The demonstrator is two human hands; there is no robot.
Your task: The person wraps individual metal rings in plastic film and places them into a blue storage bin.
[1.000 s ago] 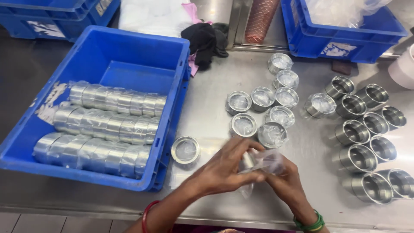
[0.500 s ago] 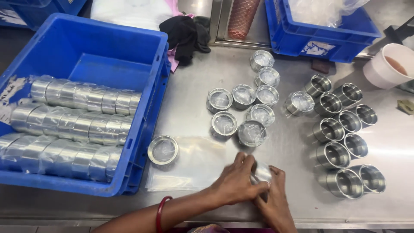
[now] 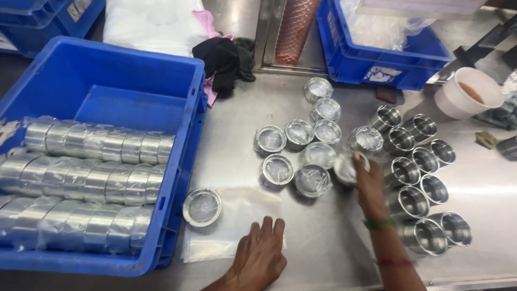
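Done: blue crate (image 3: 107,81), frame left, holds 3 rows of bagged metal rings (image 3: 81,183). Approx. 9 more bagged rings (image 3: 299,132) stand loose, frame centre; 1 bagged ring (image 3: 202,206) sits on flat plastic bags (image 3: 231,226), lower centre.
Left: approx. 10 bare rings (image 3: 420,161), frame right, unwrapped.
Right hand (image 3: 369,183): fingers closed on a wrapped ring (image 3: 344,168), centre-right, at edge of bagged group.
Left hand (image 3: 262,253): flat, fingers together, pressing on the bags.
Judged approx. two-thirds through.
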